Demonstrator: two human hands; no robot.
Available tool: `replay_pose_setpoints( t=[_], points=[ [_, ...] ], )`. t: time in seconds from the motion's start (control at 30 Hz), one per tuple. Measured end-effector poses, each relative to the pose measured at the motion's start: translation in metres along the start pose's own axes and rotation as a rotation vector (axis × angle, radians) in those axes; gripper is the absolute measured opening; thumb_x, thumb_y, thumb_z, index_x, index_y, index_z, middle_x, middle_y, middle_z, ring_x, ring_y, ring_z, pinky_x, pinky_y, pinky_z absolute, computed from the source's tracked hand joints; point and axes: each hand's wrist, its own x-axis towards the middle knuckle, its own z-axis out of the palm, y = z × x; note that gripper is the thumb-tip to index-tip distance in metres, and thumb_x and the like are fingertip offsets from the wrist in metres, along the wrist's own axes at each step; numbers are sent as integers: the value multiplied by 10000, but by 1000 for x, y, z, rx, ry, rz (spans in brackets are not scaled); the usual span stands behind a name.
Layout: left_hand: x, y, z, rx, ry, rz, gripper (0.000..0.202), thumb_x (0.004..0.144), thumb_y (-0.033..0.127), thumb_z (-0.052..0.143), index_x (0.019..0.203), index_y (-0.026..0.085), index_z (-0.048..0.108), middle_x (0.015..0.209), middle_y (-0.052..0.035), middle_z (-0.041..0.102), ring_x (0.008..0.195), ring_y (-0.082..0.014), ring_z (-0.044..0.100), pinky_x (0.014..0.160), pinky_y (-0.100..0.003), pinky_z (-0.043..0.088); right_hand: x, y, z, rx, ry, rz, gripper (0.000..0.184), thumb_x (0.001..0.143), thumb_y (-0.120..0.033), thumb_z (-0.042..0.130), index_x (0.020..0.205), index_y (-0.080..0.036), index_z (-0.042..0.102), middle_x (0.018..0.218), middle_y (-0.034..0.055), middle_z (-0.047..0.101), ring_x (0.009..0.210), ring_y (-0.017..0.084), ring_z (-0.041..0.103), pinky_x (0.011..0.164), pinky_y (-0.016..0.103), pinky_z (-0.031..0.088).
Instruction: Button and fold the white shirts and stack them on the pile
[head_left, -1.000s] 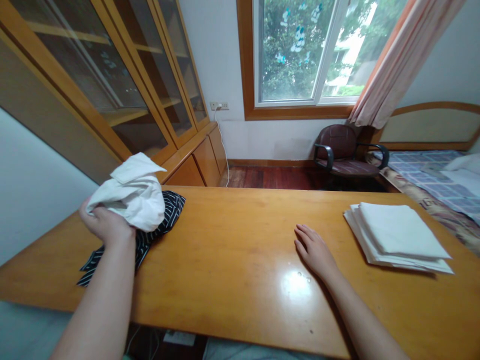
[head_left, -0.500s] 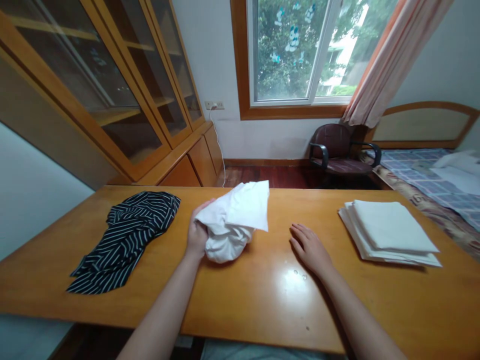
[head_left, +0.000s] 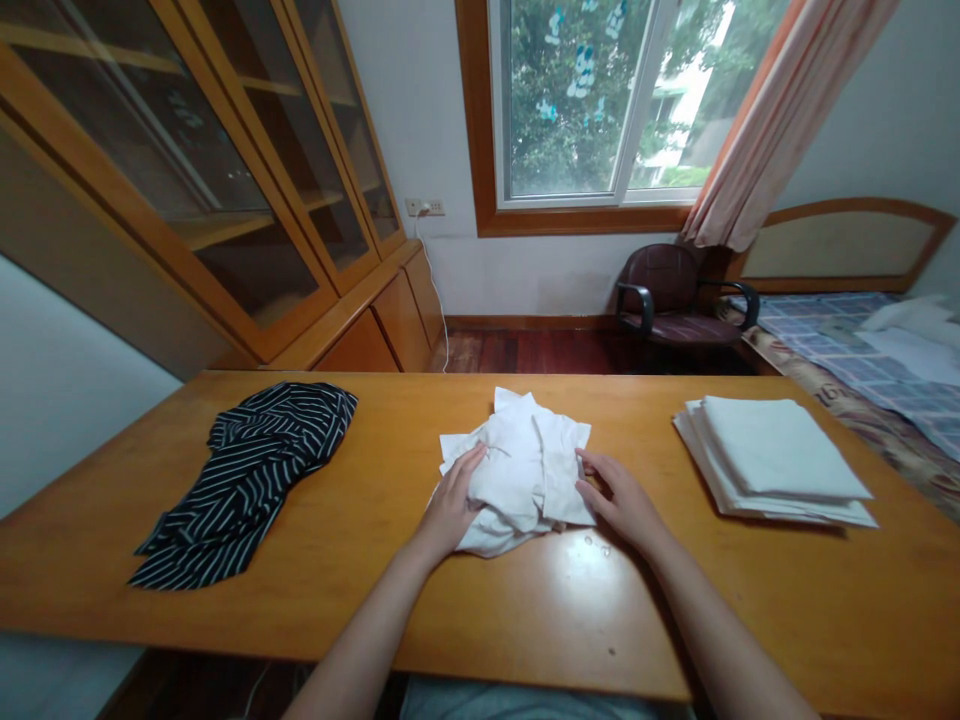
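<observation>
A crumpled white cloth (head_left: 525, 465) lies in the middle of the wooden table (head_left: 480, 610). My left hand (head_left: 452, 500) grips the cloth's left side, fingers curled into the fabric. Lying flat on the table, my right hand (head_left: 622, 500) has its fingers stretched out and its fingertips touch the cloth's right edge.
A black-and-white striped garment (head_left: 247, 475) lies rumpled on the table's left part. A stack of folded white cloths (head_left: 772, 462) sits on the right. Beyond the table are a glass-door cabinet (head_left: 225, 190), an armchair (head_left: 675, 300), a window and a bed (head_left: 870, 340).
My left hand carried the white cloth from above the striped garment rightward and set it down mid-table. My right hand stayed put; the cloth now reaches its fingertips.
</observation>
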Motion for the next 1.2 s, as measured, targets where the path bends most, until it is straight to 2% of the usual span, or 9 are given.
replay_pose_setpoints(
  t=[0.17,0.3,0.37,0.5,0.7,0.8,0.9,1.07,1.2],
  points=[
    [-3,5,2,39,-12,-57,664,904,402,642,1506,247,410,1485,-159,495,1397,-304,463,1176,-495,377,1,-2,-3,149,-90,128,638,836,-416,687,1423,-228,522,878,9,652,800,207,628,800,374,537],
    [-2,8,-5,60,-41,-83,602,879,299,634,1459,254,481,1418,-134,557,1334,-299,516,1140,-481,412,1,2,-5,332,-49,202,573,820,-418,699,1345,-222,581,768,-29,567,712,178,574,716,333,514],
    [-1,7,-11,79,-37,-86,543,875,219,577,1415,252,528,1362,-114,599,1284,-281,551,1113,-460,436,0,9,-8,482,47,240,535,812,-438,709,1289,-220,602,743,-36,536,673,161,547,647,297,490],
    [-1,0,-29,160,36,-127,526,824,106,461,1315,237,600,1282,-85,646,1208,-254,590,1070,-419,464,-1,29,-18,757,380,355,483,750,-456,759,1149,-235,602,715,-61,477,576,112,480,530,228,403],
    [-7,-21,-69,284,317,-218,474,801,131,422,1209,224,645,1201,-82,674,1157,-267,608,1042,-413,468,-1,47,-24,829,689,406,432,766,-446,719,1117,-250,561,767,-52,500,628,130,543,595,262,465],
    [-10,-32,-79,297,468,-320,426,813,183,444,1188,217,642,1183,-93,673,1138,-279,613,1014,-415,482,-2,49,-22,816,773,415,446,768,-447,712,1131,-244,551,775,-54,491,624,121,525,598,251,450],
    [-12,-41,-79,281,526,-439,399,808,214,471,1168,218,642,1150,-95,676,1101,-287,624,984,-420,498,-2,50,-19,752,829,423,458,793,-460,674,1169,-237,539,783,-52,473,629,119,504,594,244,430],
    [-13,-48,-74,278,481,-434,418,799,194,481,1187,230,634,1151,-91,665,1126,-284,613,994,-407,494,0,40,-14,508,894,465,400,833,-478,608,1118,-198,591,877,-4,517,754,153,529,674,274,453],
    [-14,-50,-73,285,446,-406,430,805,199,491,1212,223,627,1156,-96,657,1120,-283,618,996,-404,500,-3,17,-15,61,852,296,297,911,-409,522,1023,-179,672,1038,99,570,996,253,564,903,417,481]
  ],
)
